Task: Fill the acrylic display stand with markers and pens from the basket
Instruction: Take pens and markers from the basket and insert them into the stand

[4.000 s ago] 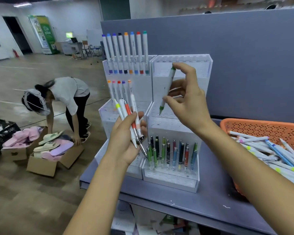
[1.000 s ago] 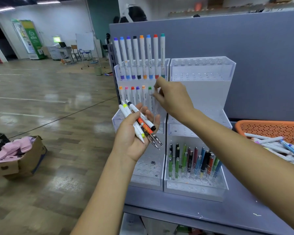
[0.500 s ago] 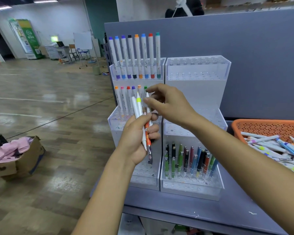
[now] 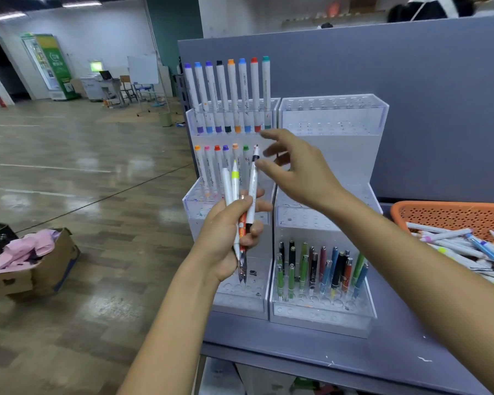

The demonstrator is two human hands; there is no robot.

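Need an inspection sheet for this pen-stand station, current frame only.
Surface: grey tabletop, carries stand and basket.
Job's things: acrylic display stand, left column with eight markers on top, six markers in the middle; right column with pens at the bottom only; orange basket with loose markers.
Clutter: cardboard box of pink items on the floor.
Hands: left hand grips a bundle of markers and pens; right hand open, thumb at one marker of it.
Cables: nothing seen.
Surroundings: grey partition behind, wood floor.
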